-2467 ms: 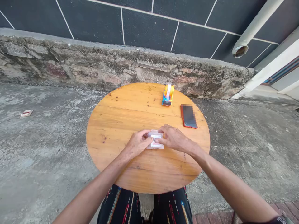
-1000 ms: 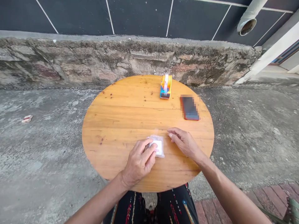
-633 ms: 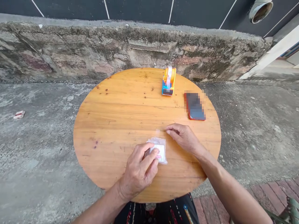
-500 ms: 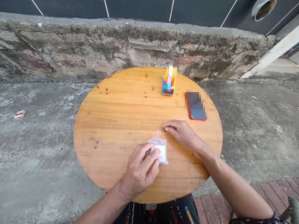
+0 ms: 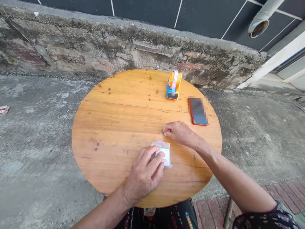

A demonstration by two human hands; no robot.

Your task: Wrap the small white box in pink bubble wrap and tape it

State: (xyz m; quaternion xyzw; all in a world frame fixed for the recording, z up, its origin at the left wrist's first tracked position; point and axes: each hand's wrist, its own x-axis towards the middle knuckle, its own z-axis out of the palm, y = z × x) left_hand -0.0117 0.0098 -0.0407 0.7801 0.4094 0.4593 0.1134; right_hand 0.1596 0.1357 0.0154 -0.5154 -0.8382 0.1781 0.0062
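A small clear plastic packet [image 5: 167,158] with a white, pink-marked card inside lies flat near the front of the round wooden table. My left hand [image 5: 146,170] rests on its left side, fingers bent and fingertips pressing it down. Just beyond the packet, a small piece of clear tape [image 5: 161,135] shows faintly at the fingertips of my right hand [image 5: 178,132]. Thumb and forefinger of that hand are pinched together there; the tape's exact edges are hard to make out.
An orange and blue tape dispenser [image 5: 174,85] stands at the table's far side. Right of it lies a phone [image 5: 199,111] in a red case, partly pixelated. The wooden table [image 5: 114,127] stands before a low stone wall [image 5: 100,51].
My right hand has shifted slightly left, bringing its pinched fingertips up to the piece of tape. My left hand stays on the packet. The camera view has tilted a little.
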